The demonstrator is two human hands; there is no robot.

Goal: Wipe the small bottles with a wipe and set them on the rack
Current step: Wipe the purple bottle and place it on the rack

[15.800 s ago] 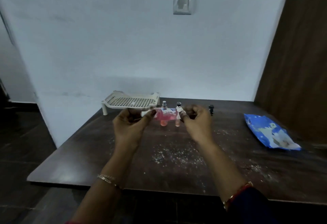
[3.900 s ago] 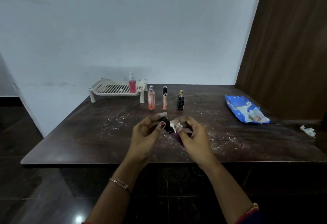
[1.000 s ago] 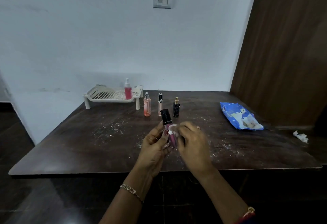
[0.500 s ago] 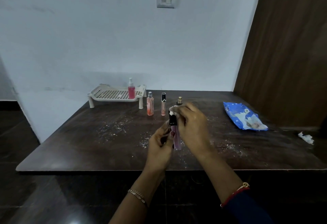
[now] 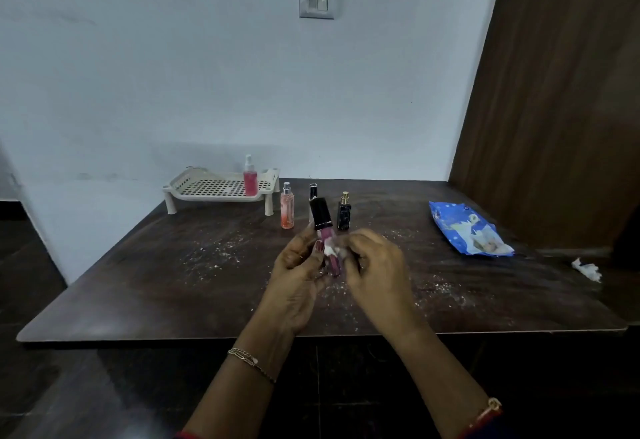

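The left hand [image 5: 294, 276] is holding a thin pink bottle [image 5: 327, 244] with a tall black cap, pinching it low on its clear body so it is standing almost upright above the desk [image 5: 173, 286]. The right hand [image 5: 375, 265] is pressing a small white wipe [image 5: 330, 251] against the middle of that bottle, with its fingers curled tight around the wipe. Both hands are closed — neither one is spread open.

This bottle is looking small and light, so one hand can be carrying it easily. Its body is probably smooth and hard, and it may be getting slippery where the wet wipe is rubbing it. It could crack if it is dropping onto the hard desk, so a firm pinch low down is the safe way to be holding it. The black cap is a good second spot to hold while the pink part is being wiped. The wipe is soft and floppy and is bending around the bottle.

Far back on the left, the white rack [image 5: 211, 189] is standing by the wall, and one red spray bottle [image 5: 250, 177] is already standing on it. Just to the right of the rack, three more bottles are waiting on the desk — an orange bottle [image 5: 287, 208], a slim bottle [image 5: 313, 191] partly hidden behind the black cap, and a dark bottle [image 5: 344, 213]. A blue wipe pack [image 5: 467, 230] is lying well off to the right.
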